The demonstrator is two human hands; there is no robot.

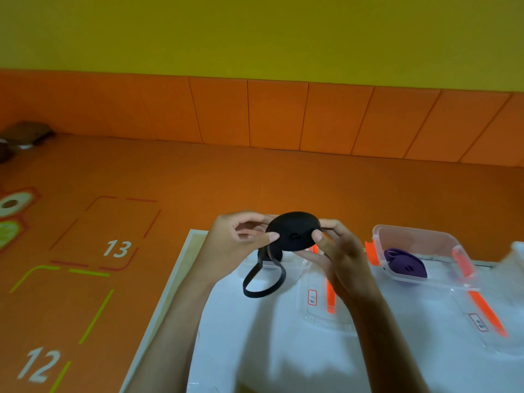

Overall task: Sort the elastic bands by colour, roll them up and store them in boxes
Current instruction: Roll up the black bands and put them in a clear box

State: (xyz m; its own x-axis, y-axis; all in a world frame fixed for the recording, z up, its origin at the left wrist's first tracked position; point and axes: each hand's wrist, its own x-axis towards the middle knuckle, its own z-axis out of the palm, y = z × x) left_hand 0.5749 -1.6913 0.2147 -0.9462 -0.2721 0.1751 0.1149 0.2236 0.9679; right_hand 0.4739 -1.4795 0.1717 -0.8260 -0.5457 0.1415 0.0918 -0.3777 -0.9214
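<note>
Left hand (241, 236) is pinching the left edge of the black elastic roll (293, 232), thumb in front and fingers curled behind. The right hand (337, 256) is gripping the right edge with its thumb tip pressing on the face; its other fingers are going behind the roll, mostly out of sight. We're seeing the roll held in the air above the white desk (255, 350), between both hands, its flat face tilting toward the camera.

A loose tail (263, 279) of the same black band is hanging from the roll's lower left in a loop. We can't tell whether the loop's low end is touching the desk.

Under the right hand a clear plastic piece (320, 316) is lying on the desk, carrying an orange clip (330, 296) and a red-framed label (312, 297). The wrist is covering part of it, so we can't tell whether it is a lid or a box, and the label writing is too blurred to read.

To the right a clear box (414, 230) is sitting open on the desk, with a purple roll (405, 263) lying inside. A second clear lid (482, 321) is lying just in front of it, its label unreadable too.

The frame's right edge is cutting off something white (516, 251); we can't make it out. Beyond the desk, on the left, the orange floor (198, 180) is showing the painted numbers 13 and 12. A dark object (22, 134) at far left is too blurred to identify.
</note>
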